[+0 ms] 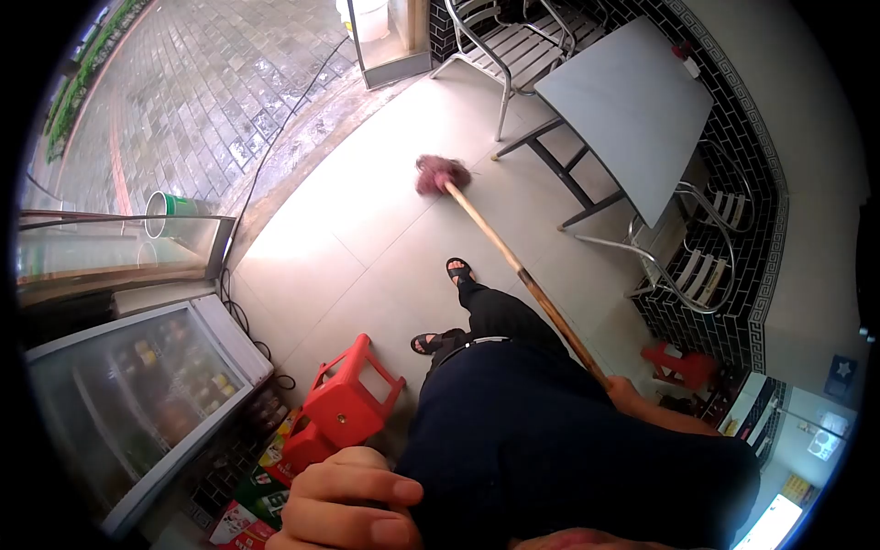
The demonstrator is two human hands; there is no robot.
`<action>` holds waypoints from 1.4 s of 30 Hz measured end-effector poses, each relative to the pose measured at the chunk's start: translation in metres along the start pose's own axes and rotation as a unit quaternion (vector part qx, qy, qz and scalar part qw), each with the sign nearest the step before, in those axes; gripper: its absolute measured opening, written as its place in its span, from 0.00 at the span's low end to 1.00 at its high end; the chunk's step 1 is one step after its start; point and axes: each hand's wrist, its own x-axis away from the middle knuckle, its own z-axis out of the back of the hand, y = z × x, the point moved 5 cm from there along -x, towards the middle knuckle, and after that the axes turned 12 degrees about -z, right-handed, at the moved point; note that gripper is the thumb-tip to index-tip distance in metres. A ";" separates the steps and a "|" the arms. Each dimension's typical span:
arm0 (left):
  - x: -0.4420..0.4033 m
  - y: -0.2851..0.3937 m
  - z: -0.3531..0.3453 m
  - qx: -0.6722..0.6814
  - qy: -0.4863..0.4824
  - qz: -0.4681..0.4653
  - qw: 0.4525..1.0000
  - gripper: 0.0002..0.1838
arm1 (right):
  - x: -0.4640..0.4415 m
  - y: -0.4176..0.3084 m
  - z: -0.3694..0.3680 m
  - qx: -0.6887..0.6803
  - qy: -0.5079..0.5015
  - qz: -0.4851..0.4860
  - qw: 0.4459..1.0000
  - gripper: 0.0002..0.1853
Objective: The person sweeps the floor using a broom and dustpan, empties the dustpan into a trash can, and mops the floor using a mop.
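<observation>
A mop with a dark pinkish-red head (440, 175) rests on the pale tiled floor, its long wooden handle (500, 243) slanting back toward me. My right hand (625, 395) is closed round the upper part of that handle, beside my hip. Close to the camera, at the bottom, my left hand (346, 500) has its fingers curled in; whatever is inside it, if anything, is hidden. Nearest to this hand are red plastic stools (353, 403), one behind the other.
A grey table (632, 110) with metal chairs (513, 60) stands at the right. On the left are a glass-door fridge (151, 376), cables and drink cartons (261, 495). A green-and-white bucket (170, 214) sits outside near the doorway on wet paving. Another red stool (678, 365) is behind me.
</observation>
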 end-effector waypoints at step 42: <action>-0.010 0.023 -0.074 -0.093 0.036 -0.044 0.994 0.40 | -0.131 -0.183 0.031 -0.175 -0.105 0.042 0.978 0.10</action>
